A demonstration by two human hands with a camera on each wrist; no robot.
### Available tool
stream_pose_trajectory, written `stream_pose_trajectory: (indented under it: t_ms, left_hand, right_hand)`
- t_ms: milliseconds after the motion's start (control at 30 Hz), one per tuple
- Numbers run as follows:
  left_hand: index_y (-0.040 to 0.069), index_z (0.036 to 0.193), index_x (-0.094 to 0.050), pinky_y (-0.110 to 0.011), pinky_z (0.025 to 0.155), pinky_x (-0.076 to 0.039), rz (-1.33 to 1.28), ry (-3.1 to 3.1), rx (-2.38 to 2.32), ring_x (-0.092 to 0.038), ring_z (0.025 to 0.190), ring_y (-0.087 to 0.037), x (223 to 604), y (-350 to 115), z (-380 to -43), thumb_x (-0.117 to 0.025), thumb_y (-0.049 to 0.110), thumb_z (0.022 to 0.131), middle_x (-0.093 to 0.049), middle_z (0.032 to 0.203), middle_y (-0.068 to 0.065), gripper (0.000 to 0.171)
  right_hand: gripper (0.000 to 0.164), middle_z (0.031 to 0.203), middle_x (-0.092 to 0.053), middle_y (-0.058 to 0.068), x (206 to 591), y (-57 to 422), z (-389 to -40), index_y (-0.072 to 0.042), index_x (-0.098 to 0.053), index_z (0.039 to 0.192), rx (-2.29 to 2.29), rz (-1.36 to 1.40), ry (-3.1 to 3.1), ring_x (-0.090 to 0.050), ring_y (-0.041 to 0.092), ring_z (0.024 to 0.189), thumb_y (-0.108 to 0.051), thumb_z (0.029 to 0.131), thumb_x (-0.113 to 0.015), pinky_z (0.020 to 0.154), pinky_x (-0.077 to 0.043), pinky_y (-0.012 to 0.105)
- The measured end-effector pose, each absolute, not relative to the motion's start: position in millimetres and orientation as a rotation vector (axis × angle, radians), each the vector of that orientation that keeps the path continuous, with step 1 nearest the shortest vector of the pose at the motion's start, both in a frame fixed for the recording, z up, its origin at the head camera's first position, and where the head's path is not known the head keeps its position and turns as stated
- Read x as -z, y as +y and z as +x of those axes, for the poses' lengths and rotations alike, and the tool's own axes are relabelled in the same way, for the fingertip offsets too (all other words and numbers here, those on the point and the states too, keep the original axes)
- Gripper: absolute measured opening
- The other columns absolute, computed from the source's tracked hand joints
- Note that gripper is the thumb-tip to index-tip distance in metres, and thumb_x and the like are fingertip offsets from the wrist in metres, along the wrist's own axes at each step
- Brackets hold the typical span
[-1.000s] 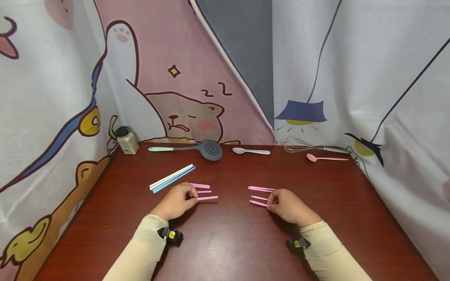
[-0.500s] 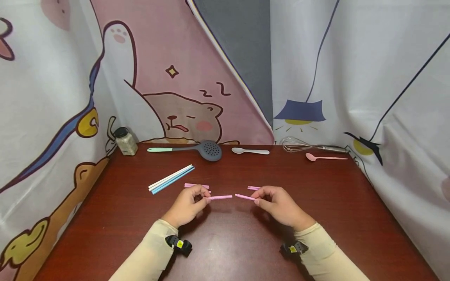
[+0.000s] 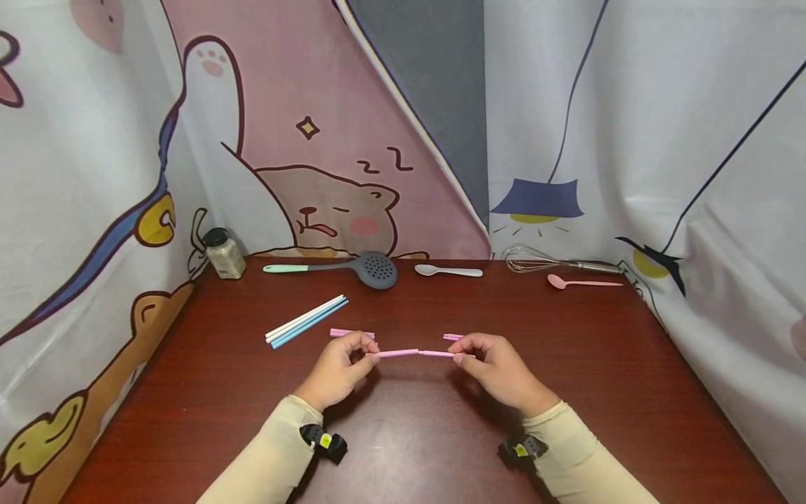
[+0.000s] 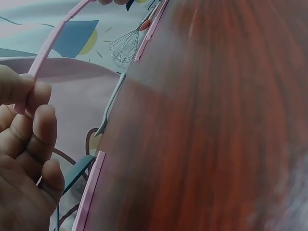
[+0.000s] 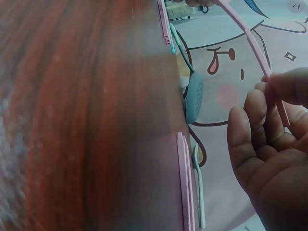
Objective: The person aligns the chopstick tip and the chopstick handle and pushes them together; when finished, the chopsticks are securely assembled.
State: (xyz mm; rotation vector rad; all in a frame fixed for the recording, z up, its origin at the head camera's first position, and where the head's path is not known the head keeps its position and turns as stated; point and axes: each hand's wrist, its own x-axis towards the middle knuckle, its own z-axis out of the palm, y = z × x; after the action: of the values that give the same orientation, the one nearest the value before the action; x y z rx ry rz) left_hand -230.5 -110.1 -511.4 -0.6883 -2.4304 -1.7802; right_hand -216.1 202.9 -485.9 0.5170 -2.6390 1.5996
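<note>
In the head view my left hand (image 3: 337, 369) pinches a pink chopstick half (image 3: 399, 353) between thumb and fingers. My right hand (image 3: 505, 371) pinches a second pink chopstick half (image 3: 436, 353), whose narrower tip points left. The two halves meet end to end above the table, at a slight angle; how deep the tip sits cannot be told. Behind the left hand lie loose pink halves (image 3: 352, 332). More pink halves (image 3: 452, 337) lie behind the right hand, partly hidden by it. Both wrist views show the joined ends held off the table.
White and blue chopsticks (image 3: 306, 322) lie at the left. Along the back are a jar (image 3: 227, 259), a slotted skimmer (image 3: 376, 271), a white spoon (image 3: 448, 271), a whisk (image 3: 554, 262) and a pink spoon (image 3: 582, 283). Printed curtains border the table (image 3: 403, 441).
Both hands have lifted a pink half each and moved inward to the middle. The gap between the two ends, visible half a second ago, has closed.
</note>
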Motion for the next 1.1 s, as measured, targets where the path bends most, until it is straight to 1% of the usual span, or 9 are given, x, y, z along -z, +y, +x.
stream_pose_trajectory:
  t_ms: [200,400,467,600,700,767,833,933,1100]
  left_hand:
    - [0.006,0.093,-0.069,-0.021,0.059,-0.046,-0.689,-2.438,1.783,-0.053,0.065,-0.005,510.2,-109.6,-229.0,-0.073,-0.001,0.094,-0.063,0.082,-0.001,0.008]
    - [0.004,0.092,-0.07,-0.02,0.06,-0.044,-0.706,-2.438,1.771,-0.052,0.066,-0.004,511.3,-106.1,-227.2,-0.073,-0.003,0.091,-0.063,0.082,0.001,0.007]
    - [0.003,0.092,-0.071,-0.02,0.06,-0.044,-0.709,-2.432,1.781,-0.052,0.066,-0.003,511.8,-104.4,-226.2,-0.073,-0.003,0.091,-0.063,0.082,0.0,0.007]
    - [0.002,0.092,-0.071,-0.021,0.061,-0.047,-0.704,-2.414,1.796,-0.054,0.068,-0.004,511.5,-102.4,-224.4,-0.074,-0.003,0.091,-0.065,0.085,-0.003,0.006]
    - [0.002,0.093,-0.072,-0.025,0.072,-0.051,-0.693,-2.406,1.781,-0.059,0.08,-0.006,509.9,-102.5,-223.8,-0.074,-0.001,0.092,-0.069,0.088,-0.006,0.004]
    - [0.003,0.093,-0.073,-0.028,0.082,-0.053,-0.688,-2.404,1.774,-0.061,0.09,-0.007,509.4,-102.7,-223.8,-0.075,0.0,0.092,-0.072,0.091,-0.007,0.004]
    - [0.005,0.093,-0.073,-0.029,0.086,-0.053,-0.683,-2.409,1.765,-0.062,0.094,-0.008,508.9,-103.0,-224.1,-0.075,0.0,0.092,-0.073,0.092,-0.007,0.005]
    - [0.006,0.092,-0.074,-0.027,0.085,-0.052,-0.68,-2.415,1.773,-0.062,0.094,-0.008,509.2,-103.4,-224.6,-0.076,0.0,0.092,-0.073,0.092,-0.006,0.006]
    - [0.004,0.092,-0.073,-0.022,0.072,-0.05,-0.695,-2.439,1.81,-0.059,0.08,-0.006,509.3,-104.6,-224.4,-0.075,-0.001,0.092,-0.07,0.088,-0.004,0.005]
  right_hand:
    - [0.01,0.078,-0.064,0.002,484.8,201.6,-214.8,-0.008,-0.076,0.099,-1.616,0.498,-2.653,-0.055,0.008,0.058,0.0,0.097,-0.071,0.052,-0.048,0.026]
    - [0.01,0.081,-0.068,0.019,486.5,199.8,-213.6,-0.007,-0.074,0.097,-1.681,0.507,-2.64,-0.056,0.021,0.047,0.001,0.097,-0.069,0.043,-0.047,0.028]
    - [0.01,0.086,-0.071,0.021,487.9,199.0,-213.9,-0.005,-0.074,0.096,-1.685,0.508,-2.621,-0.056,0.021,0.046,0.002,0.097,-0.068,0.042,-0.047,0.029]
    - [0.01,0.089,-0.075,0.016,490.1,197.6,-215.5,-0.005,-0.076,0.095,-1.665,0.448,-2.566,-0.06,0.013,0.059,0.003,0.095,-0.07,0.05,-0.05,0.027]
    - [0.008,0.091,-0.076,0.017,491.1,197.0,-216.1,-0.002,-0.076,0.095,-1.704,0.397,-2.514,-0.064,0.011,0.07,0.004,0.094,-0.071,0.058,-0.052,0.024]
    - [0.007,0.091,-0.076,0.019,491.3,196.6,-215.9,0.0,-0.076,0.097,-1.749,0.376,-2.483,-0.066,0.012,0.073,0.005,0.094,-0.071,0.062,-0.053,0.023]
    - [0.007,0.091,-0.075,0.02,490.9,196.2,-215.5,0.002,-0.075,0.097,-1.777,0.361,-2.467,-0.067,0.014,0.073,0.005,0.094,-0.071,0.063,-0.053,0.022]
    - [0.006,0.093,-0.075,0.023,489.5,195.6,-214.7,0.003,-0.075,0.098,-1.797,0.353,-2.459,-0.067,0.013,0.073,0.005,0.094,-0.071,0.063,-0.053,0.022]
    - [0.006,0.106,-0.076,0.027,488.0,194.7,-213.9,0.003,-0.075,0.098,-1.807,0.357,-2.463,-0.067,0.008,0.078,0.005,0.094,-0.071,0.065,-0.053,0.021]
